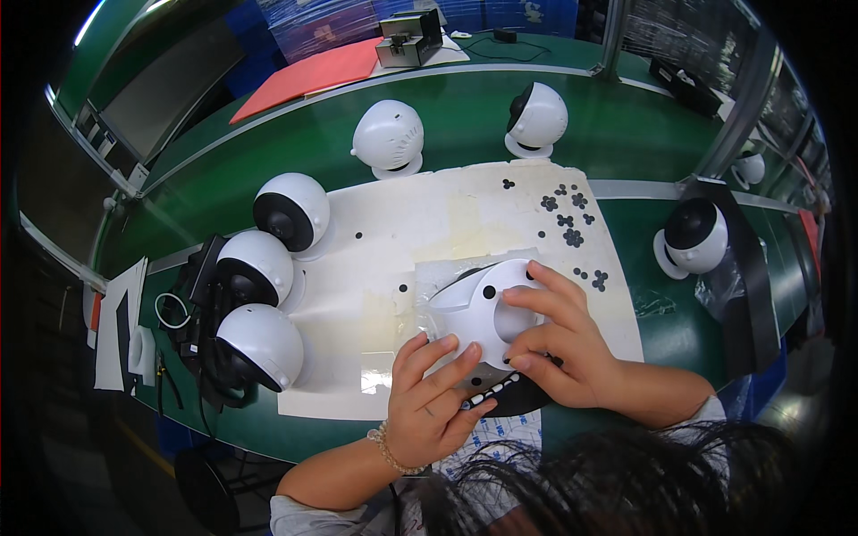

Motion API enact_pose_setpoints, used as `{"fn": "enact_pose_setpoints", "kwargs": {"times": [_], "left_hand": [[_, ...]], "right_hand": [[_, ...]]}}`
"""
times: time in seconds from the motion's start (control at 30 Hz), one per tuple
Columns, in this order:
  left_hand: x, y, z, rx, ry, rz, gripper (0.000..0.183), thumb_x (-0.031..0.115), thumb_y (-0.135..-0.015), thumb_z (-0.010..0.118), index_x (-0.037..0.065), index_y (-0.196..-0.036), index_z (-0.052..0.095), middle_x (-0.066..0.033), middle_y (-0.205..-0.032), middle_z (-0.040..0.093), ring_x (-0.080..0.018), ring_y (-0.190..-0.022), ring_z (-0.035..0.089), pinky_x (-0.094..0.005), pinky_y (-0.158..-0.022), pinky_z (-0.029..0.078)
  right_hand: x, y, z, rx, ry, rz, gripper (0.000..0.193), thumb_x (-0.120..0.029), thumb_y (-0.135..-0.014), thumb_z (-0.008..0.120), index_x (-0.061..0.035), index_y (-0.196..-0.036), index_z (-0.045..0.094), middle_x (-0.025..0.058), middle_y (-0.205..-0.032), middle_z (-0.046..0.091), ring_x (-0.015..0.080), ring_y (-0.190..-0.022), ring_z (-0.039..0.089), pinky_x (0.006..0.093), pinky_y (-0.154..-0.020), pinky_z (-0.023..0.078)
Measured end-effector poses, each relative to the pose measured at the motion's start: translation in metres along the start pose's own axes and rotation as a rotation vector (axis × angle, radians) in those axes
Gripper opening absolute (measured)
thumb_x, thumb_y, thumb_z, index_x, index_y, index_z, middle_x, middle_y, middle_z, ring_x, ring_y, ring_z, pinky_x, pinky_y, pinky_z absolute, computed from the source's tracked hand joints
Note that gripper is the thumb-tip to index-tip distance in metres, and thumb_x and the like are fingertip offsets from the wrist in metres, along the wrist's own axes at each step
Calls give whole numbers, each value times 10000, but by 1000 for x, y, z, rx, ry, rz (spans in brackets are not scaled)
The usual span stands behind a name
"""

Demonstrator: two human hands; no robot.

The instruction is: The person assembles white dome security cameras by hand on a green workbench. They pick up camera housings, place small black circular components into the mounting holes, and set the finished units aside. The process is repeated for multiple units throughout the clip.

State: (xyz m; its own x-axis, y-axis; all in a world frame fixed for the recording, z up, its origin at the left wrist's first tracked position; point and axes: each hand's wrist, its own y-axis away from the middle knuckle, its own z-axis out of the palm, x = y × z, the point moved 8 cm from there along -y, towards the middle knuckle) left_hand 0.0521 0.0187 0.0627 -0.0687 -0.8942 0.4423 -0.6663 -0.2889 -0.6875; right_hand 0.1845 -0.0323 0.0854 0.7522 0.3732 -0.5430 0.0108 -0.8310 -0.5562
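Observation:
In front of me a white round-bodied device (455,320) lies with its base turned up, on a translucent foam sheet (432,270). The base has a grey round hollow and small black round pads (489,292) on its surface. My left hand (431,393) grips the near left side, its fingers apart on the white shell. Over the base's right side, my right hand (565,344) pinches thumb and index finger at a small black round pad (508,361) by the near edge. Part of the device is hidden under my hands.
Several similar white devices with black fronts (259,347) stand at the left; others stand at the back (390,136) and right (695,236). Loose black pads (573,237) lie on the cream board (349,295). Black cables (214,357) lie at the left, a metal box (409,40) at the back.

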Motion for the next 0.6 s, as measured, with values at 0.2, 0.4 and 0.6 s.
{"fn": "enact_pose_setpoints", "kwargs": {"times": [0.2, 0.4, 0.6], "left_hand": [[0, 1, -1, 14, 11, 7, 234, 172, -659, 708, 43, -647, 513, -117, -1186, 543, -310, -1117, 455, -483, -921, 339], [0, 0, 2, 20, 36, -5, 241, 153, -649, 713, 40, -635, 500, -128, -1176, 548, -323, -1120, 450, -487, -925, 334], [-2, 1, 2, -7, 25, -35, 222, 143, -641, 713, 32, -643, 520, -125, -1158, 560, -322, -1128, 444, -492, -927, 330]], "right_hand": [[-20, 19, -9, 87, 568, -266, 212, -274, -697, 686, -207, -894, 644, 19, -1220, 498, 278, -1195, 356, 434, -945, 211], [-22, 16, -8, 87, 298, -212, 250, -273, -657, 707, -217, -894, 653, -14, -1196, 524, 256, -1143, 405, 416, -913, 230], [-20, 33, -14, 156, 242, -299, 136, -163, -667, 688, -157, -789, 626, 28, -1191, 513, 286, -1174, 370, 405, -940, 250]]}}
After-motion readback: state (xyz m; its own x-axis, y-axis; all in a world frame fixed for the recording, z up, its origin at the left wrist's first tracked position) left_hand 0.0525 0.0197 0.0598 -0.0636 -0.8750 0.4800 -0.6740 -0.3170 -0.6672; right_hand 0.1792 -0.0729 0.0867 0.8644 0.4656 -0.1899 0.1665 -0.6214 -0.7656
